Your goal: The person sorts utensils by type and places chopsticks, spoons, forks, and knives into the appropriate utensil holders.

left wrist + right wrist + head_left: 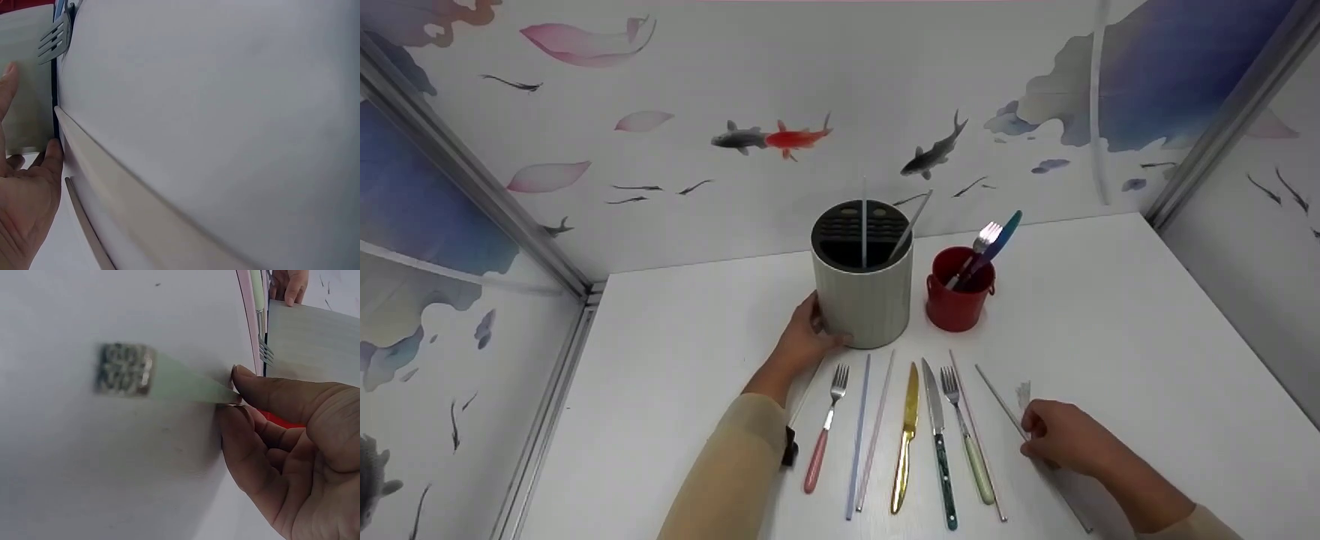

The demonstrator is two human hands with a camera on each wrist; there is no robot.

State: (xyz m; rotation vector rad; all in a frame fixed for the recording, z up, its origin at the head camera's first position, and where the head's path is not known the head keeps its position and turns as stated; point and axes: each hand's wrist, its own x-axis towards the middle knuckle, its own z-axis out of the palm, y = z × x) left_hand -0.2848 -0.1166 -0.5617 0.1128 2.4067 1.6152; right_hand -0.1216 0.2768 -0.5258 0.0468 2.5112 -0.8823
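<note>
While the left hand [802, 341] curls round the lower left side of the holder [864, 307], the right hand [1069, 435] pinches a green stick [997, 394] on the right half of the desk [1080, 315], as the head view shows. The holder stands towards the back edge, two sticks [864, 232] in its front opening; the left grip probably steadies it. Just to its right, the pail [956, 309] carries a fork [987, 235] and a blue utensil [997, 244]. Nearer the front edge lie a pink fork [817, 450], blue stick [859, 439], pink stick [878, 424], gold knife [906, 442], dark knife [945, 480], green fork [975, 457] and second pink stick [973, 420], arranged side by side, seemingly for separate grasping. The right hand has most room towards the right edge; the row limits it leftward.

In the left wrist view, thumb and fingers spread round the holder's base. A pale stick [135, 208] and a thinner stick [88, 225] lie near the hand, narrowing its room.

In the right wrist view, thumb and forefinger meet narrowly on the green stick, leaving its patterned end [125, 370] free. Whether the stick touches the desk cannot be told.
</note>
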